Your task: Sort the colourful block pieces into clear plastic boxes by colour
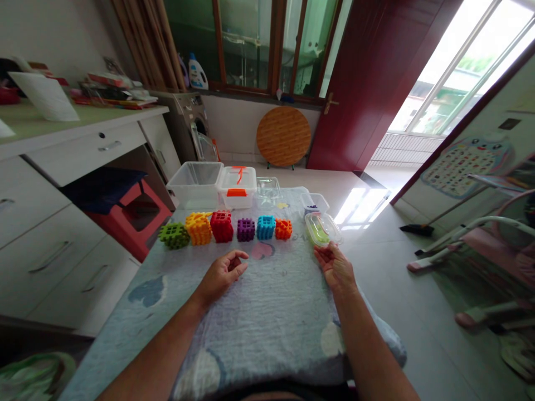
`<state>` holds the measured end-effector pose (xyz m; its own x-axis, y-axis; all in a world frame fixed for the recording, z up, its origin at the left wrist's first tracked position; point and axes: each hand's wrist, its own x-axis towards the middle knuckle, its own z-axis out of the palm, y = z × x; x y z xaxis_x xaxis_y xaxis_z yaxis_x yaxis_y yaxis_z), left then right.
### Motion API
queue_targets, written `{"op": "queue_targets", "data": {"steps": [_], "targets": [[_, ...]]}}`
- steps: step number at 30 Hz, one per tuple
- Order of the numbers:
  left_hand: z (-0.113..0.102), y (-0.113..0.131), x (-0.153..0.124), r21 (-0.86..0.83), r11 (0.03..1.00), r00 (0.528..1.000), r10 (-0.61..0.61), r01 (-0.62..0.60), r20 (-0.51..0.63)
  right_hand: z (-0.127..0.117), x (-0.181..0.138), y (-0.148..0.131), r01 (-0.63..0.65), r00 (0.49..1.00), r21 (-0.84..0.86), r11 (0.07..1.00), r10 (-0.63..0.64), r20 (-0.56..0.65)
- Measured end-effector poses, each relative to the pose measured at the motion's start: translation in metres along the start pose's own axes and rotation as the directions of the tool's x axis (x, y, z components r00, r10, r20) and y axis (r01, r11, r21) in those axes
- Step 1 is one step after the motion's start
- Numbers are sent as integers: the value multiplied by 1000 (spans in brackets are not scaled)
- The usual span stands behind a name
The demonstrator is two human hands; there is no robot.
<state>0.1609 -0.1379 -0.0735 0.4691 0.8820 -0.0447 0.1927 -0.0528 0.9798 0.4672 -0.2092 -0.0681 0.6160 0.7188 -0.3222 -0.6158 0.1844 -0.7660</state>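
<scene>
We are facing a dark red door (355,83) beyond the far end of a table that a pale blue patterned cloth (271,312) is covering. A round wooden board (284,136) is standing upright near the door, and a pink stool (146,211) is sitting to the left of our table. At the far left of the cloth, a large clear bin (194,186) is standing just beside a white box (246,181) with orange latches.

Our right hand (336,270) is reaching to the right edge of the table, thumb and fingers closing on the near rim of a lidded container (324,228) in which something green is showing; we cannot tell whether it is resting on the cloth. Our left hand (223,275) is hovering over the cloth, half curled, thumb and forefinger apart, holding nothing.

Behind the lidded container, a small clear tub (316,200) is holding purple pieces. A clear container (268,192) is sitting right of the white box.

Smallest of all, six lattice cubes are forming a row beyond our left hand: green (174,235), yellow (198,228), red (222,226), purple (246,229), light blue (266,228) and orange (283,229).
</scene>
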Motion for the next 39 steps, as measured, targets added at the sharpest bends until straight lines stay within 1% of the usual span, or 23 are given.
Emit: {"op": "queue_targets", "data": {"steps": [4, 7, 9, 11, 13, 15, 18, 19, 21, 23, 26, 30, 32, 34, 39], "targets": [[-1, -3, 0, 16, 1000, 1000, 8, -9, 14, 0, -7, -3, -43, 999, -4, 999, 43, -16], [-2, -4, 0, 9, 1000, 1000, 8, -8, 20, -1, -22, -4, -75, 997, -60, 995, 73, -23], [-1, -4, 0, 6, 1000, 1000, 5, -5, 20, 1, -35, -4, -106, 993, -131, 986, 112, 40], [0, -3, 0, 5, 1000, 1000, -2, 2, 14, 8, -47, -7, -116, 972, -203, 972, 154, 178], [0, -1, 1, -7, 1000, 1000, -17, 17, 4, 24, -52, -13, -81, 934, -268, 960, 167, 315], [1, 4, 5, -31, 998, 999, -48, 47, -8, 46, -48, -21, -4, 902, -331, 944, 146, 406], [4, 15, 13, -61, 994, 995, -97, 96, -14, 87, -23, -28, 133, 860, -403, 906, 96, 500], [5, 19, 17, -70, 992, 994, -108, 107, -8, 102, -11, -28, 165, 855, -426, 890, 86, 511], [9, 25, 25, -82, 990, 993, -114, 115, 19, 129, 14, -23, 210, 869, -499, 841, 73, 490], [14, 28, 33, -77, 993, 995, -91, 94, 51, 153, 38, -15, 237, 910, -622, 746, 54, 412], [20, 23, 42, 8, 1000, 997, -6, 5, 78, 176, 68, -2, 235, 944, -683, 691, 7, 331], [22, 10, 44, 212, 968, 989, 111, -131, 100, 189, 98, 12, 196, 970, -737, 647, -17, 244], [20, 5, 43, 243, 958, 987, 129, -150, 99, 193, 109, 18, 165, 979, -757, 632, -13, 202], [18, 3, 42, 199, 972, 990, 113, -126, 79, 196, 119, 23, 126, 987, -770, 625, -2, 160], [13, 4, 43, 29, 997, 996, 74, -75, 43, 199, 134, 32, 30, 997, -773, 634, 40, 72]]}}
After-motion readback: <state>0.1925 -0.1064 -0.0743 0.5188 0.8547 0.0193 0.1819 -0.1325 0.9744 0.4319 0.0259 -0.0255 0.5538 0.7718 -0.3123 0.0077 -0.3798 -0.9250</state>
